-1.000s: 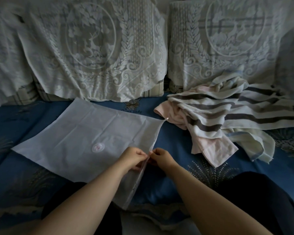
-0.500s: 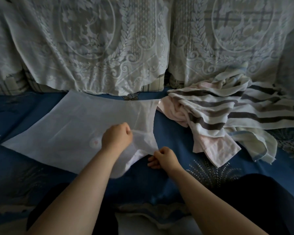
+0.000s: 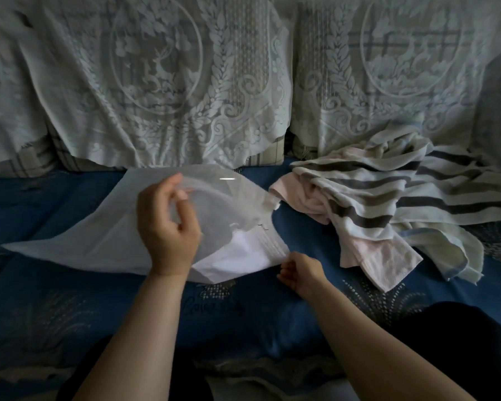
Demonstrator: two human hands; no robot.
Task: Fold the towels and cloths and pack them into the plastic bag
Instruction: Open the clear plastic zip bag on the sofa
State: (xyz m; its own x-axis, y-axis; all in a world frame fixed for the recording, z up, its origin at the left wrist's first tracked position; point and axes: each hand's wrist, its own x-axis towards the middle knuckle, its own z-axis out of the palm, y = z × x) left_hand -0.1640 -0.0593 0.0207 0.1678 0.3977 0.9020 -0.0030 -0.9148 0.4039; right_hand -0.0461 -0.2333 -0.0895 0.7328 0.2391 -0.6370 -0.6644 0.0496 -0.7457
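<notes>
The bag [image 3: 93, 241] lay flat on the blue sheet [image 3: 55, 299], its mouth turned toward the towels [image 3: 388, 204]; the left hand [image 3: 168, 227] had the upper layer of the mouth pinched between thumb and curled fingers and held it raised, so the film bellied up into a hollow; the right hand [image 3: 300, 272] pinched the lower edge near the corner, fingers curled tight on it, and kept that layer down on the sheet.

The towels sat in a loose heap just beside the mouth, striped ones over a pink one, none folded, none in the bag; the task seemed barely begun, and the step in hand looked like opening the bag.

To do this well, the two layers probably needed to be parted fully along the whole mouth, not only at one corner; the right hand should likely anchor its edge while the left lifted and drew back, letting air in; thin film may cling or tear, so a slow pull would suit; a wide, standing mouth would make packing folded towels easier.
</notes>
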